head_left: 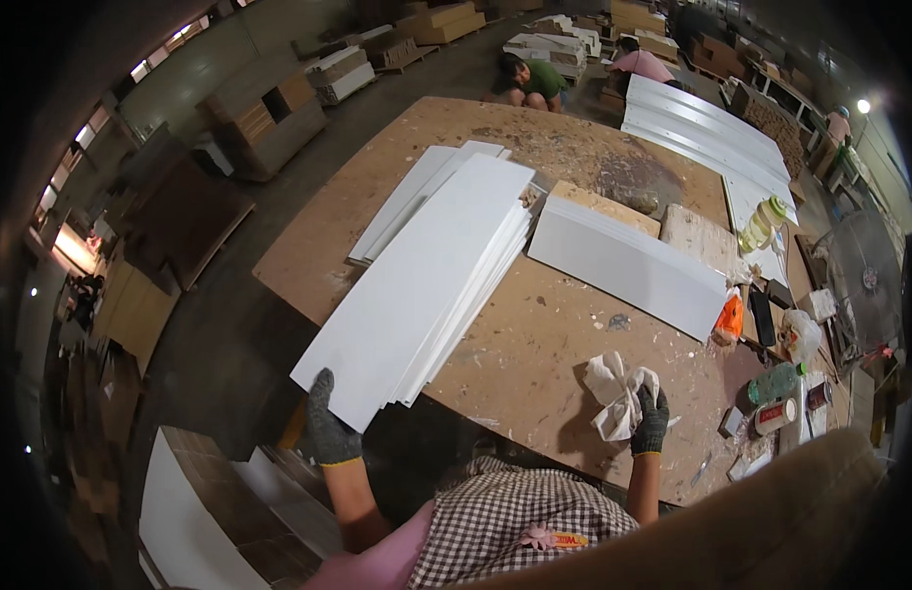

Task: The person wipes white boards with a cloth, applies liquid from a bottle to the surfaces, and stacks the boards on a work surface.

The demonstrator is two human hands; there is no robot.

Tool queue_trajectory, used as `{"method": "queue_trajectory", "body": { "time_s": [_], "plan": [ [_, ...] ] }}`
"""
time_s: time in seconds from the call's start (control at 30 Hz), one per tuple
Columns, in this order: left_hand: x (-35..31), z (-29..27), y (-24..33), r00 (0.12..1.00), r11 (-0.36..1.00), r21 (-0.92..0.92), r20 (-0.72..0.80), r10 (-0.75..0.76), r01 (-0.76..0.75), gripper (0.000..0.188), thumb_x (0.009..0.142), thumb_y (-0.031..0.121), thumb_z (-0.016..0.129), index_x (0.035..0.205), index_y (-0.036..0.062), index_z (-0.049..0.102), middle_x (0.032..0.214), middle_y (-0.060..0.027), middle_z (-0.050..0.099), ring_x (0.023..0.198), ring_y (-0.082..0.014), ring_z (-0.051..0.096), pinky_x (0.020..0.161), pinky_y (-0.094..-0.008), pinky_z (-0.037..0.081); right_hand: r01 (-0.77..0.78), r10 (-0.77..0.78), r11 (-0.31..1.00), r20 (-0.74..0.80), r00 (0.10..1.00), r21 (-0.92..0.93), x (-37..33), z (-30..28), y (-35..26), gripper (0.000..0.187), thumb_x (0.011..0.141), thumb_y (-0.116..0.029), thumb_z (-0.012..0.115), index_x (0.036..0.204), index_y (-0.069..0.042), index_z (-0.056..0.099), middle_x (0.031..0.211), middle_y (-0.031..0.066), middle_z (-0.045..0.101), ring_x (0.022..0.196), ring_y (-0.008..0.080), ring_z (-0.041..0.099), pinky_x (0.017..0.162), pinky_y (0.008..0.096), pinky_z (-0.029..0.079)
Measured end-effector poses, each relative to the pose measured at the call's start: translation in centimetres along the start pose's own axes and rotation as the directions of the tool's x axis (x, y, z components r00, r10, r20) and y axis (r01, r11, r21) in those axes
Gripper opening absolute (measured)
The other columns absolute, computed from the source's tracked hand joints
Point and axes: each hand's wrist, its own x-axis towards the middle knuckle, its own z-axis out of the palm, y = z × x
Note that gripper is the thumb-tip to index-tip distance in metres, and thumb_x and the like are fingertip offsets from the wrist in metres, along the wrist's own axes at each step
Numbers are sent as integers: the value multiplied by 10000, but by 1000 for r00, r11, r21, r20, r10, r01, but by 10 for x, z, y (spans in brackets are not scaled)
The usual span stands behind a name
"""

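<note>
My left hand [333, 423], in a dark grey knit glove, grips the near end of a long white board [426, 265]. A finger or thumb lies over its top face; the rest of the grip is hidden under the edge. This board tops a slanted stack of similar white boards [473, 313] that juts past the table's near edge. In the same kind of glove, my right hand [652, 418] is closed on a crumpled white cloth [613, 395], held over or on the table at the right of the stack.
The brown, paint-spotted worktable [515, 393] carries another group of white panels [623, 261]. Along its right side are a green-tinted bottle [775, 383], a can [773, 417] and an orange bag [730, 317]. A fan [859, 280] stands beyond. Another person [536, 81] crouches behind the table.
</note>
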Motion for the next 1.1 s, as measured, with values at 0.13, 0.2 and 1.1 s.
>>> {"method": "queue_trajectory", "body": {
  "time_s": [0.13, 0.2, 1.1],
  "plan": [
    [11, 1, -2, 1000, 998, 53, 13, -23, 22, 527, 873, 230, 604, 1304, -35, 455, 1255, -170, 550, 1118, -315, 563, 964, -461, 462, 2, -1, 992, 9, 1000, -130, 1, -16, 2, 342, 867, -169, 673, 1166, -15, 615, 1065, 57, 646, 935, 162, 598, 816, 294, 485],
    [12, 8, 2, 999, 997, 60, -12, -51, 52, 538, 886, 272, 601, 1317, -12, 451, 1264, -168, 542, 1096, -314, 570, 943, -460, 468, 26, -25, 984, 12, 1000, -174, 0, -29, 5, 344, 866, -170, 673, 1168, -16, 614, 1067, 59, 647, 934, 161, 598, 817, 296, 485],
    [267, 194, -419, 866, -74, 892, 408, -289, -446, 942, 731, 353, 714, 1426, -57, 227, 1417, -313, 362, 1320, -380, 387, 1114, -390, 304, -51, 15, 870, -78, 997, -491, 248, -60, -74, 804, 765, -302, 768, 1412, -83, 344, 1313, 150, 496, 1095, 264, 543, 774, 413, 501]
  ]
}}
